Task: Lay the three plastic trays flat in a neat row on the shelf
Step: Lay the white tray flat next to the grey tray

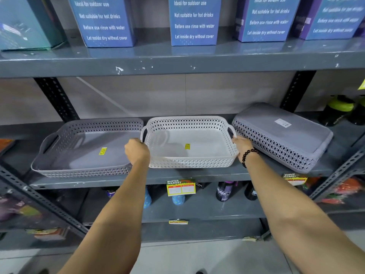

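Three perforated plastic trays sit on the grey middle shelf (197, 176). A grey tray (88, 151) lies upright on the left. A white tray (197, 143) lies upright in the centre; my left hand (136, 151) grips its left handle and my right hand (244, 146), with a black bead bracelet, grips its right handle. On the right a grey tray (284, 135) lies upside down, bottom up and tilted, its left edge close to my right hand.
Blue printed boxes (192, 20) stand on the upper shelf. Dark bottles with green lids (340, 109) stand at the far right of the middle shelf. Bottles (224, 191) fill the lower shelf. Black slotted uprights (57, 97) frame the bay.
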The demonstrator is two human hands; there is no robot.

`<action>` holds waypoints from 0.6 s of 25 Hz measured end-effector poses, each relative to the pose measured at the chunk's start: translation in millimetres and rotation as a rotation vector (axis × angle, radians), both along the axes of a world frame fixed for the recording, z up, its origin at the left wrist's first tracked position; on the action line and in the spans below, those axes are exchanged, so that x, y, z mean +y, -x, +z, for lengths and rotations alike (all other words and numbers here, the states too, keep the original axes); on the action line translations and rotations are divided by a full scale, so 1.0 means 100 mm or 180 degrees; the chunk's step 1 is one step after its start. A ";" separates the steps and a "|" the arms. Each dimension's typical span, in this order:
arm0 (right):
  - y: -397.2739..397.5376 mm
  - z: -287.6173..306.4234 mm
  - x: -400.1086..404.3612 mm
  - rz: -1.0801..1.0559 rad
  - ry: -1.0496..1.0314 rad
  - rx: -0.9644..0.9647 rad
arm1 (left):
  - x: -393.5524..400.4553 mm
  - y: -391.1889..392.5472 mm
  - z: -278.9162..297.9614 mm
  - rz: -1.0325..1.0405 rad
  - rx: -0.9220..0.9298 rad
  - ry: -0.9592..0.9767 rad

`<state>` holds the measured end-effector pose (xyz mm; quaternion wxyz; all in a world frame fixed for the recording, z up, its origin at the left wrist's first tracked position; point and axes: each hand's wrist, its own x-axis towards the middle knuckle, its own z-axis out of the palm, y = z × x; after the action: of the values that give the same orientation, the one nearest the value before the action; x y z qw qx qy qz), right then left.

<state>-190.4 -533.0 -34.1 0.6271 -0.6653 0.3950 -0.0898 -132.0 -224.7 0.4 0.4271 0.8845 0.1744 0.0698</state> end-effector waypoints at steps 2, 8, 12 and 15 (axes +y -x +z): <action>-0.01 -0.02 0.01 0.0035 -0.0007 0.0025 | 0.00 0.00 -0.03 -0.0016 0.0066 -0.0137; -0.07 -0.13 0.01 -0.0033 -0.0009 -0.0081 | -0.02 -0.01 -0.07 0.0001 0.0045 -0.0398; -0.10 -0.08 0.01 0.0117 0.0379 0.0270 | -0.01 -0.03 -0.13 -0.0002 -0.0074 -0.0498; -0.08 -0.05 0.06 -0.0013 0.0549 0.0085 | -0.04 -0.02 -0.05 -0.0147 -0.0317 -0.0517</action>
<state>-182.1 -527.5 -38.8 0.5619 -0.7172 0.3955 -0.1158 -129.7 -229.2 -4.9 0.3635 0.9154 0.1263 0.1177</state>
